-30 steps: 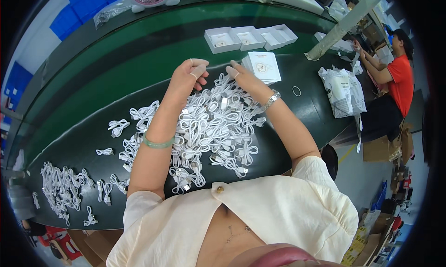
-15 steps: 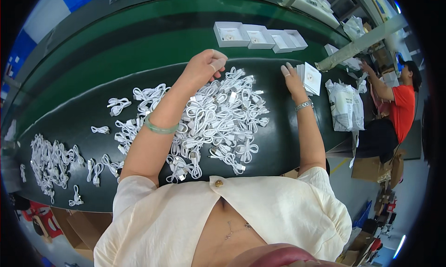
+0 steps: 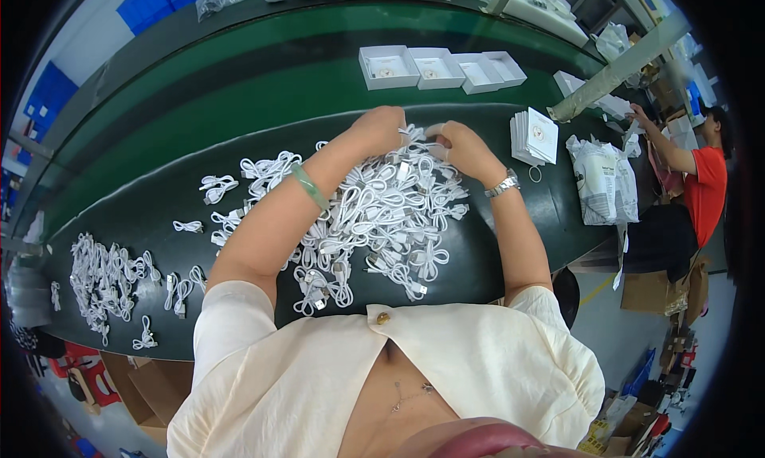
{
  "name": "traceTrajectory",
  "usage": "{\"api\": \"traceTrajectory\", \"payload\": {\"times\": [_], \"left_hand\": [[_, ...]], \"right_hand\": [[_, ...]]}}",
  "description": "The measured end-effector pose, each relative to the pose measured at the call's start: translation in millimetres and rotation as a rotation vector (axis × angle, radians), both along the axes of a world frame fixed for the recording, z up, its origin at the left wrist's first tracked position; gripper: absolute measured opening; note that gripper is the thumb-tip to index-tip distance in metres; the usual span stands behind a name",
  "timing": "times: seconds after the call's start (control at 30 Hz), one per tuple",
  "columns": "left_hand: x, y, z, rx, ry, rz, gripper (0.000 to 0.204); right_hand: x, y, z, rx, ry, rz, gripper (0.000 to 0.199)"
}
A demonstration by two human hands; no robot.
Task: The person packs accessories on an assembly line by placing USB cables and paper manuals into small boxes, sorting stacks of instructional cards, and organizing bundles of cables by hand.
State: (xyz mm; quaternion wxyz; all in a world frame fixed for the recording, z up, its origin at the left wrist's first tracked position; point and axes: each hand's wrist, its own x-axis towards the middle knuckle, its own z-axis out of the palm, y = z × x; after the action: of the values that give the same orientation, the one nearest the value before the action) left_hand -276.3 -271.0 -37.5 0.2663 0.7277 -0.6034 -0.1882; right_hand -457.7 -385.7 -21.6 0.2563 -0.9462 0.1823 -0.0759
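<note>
My left hand (image 3: 381, 130) and my right hand (image 3: 466, 149) meet at the far edge of a big pile of white coiled cables (image 3: 382, 211) on the dark table. Together they pinch one white cable (image 3: 414, 135), held between the fingertips just above the pile. A green bangle is on my left forearm and a metal watch on my right wrist. A stack of small white cards (image 3: 535, 135) stands to the right of my right hand, with a small ring (image 3: 538, 174) lying in front of it.
Several open white boxes (image 3: 438, 66) sit in a row on the green belt (image 3: 239, 84) beyond the table. A second heap of cables (image 3: 100, 279) lies far left. White plastic bags (image 3: 602, 179) rest at the table's right end, where a person in a red shirt (image 3: 705, 187) works.
My right hand has come back from the stack of white cards to join my left hand over the pile. The left hand has stayed at the pile's far edge.
</note>
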Motion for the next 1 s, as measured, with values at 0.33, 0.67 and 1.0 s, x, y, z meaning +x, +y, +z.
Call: {"api": "traceTrajectory", "payload": {"times": [0.33,0.67,1.0], "left_hand": [[22.2,17.6,22.1,-0.118,1.224,0.197,0.018],[28.8,23.2,19.4,-0.166,1.222,0.275,0.032],[34.6,23.6,16.6,-0.326,1.273,0.392,0.023]], "right_hand": [[-12.6,-43.3,14.6,0.524,-0.255,-0.300,0.019],[126.8,-103.0,-13.7,-0.161,-0.261,-0.464,0.023],[129.0,-54.3,14.5,0.229,-0.180,-0.252,0.037]]}}
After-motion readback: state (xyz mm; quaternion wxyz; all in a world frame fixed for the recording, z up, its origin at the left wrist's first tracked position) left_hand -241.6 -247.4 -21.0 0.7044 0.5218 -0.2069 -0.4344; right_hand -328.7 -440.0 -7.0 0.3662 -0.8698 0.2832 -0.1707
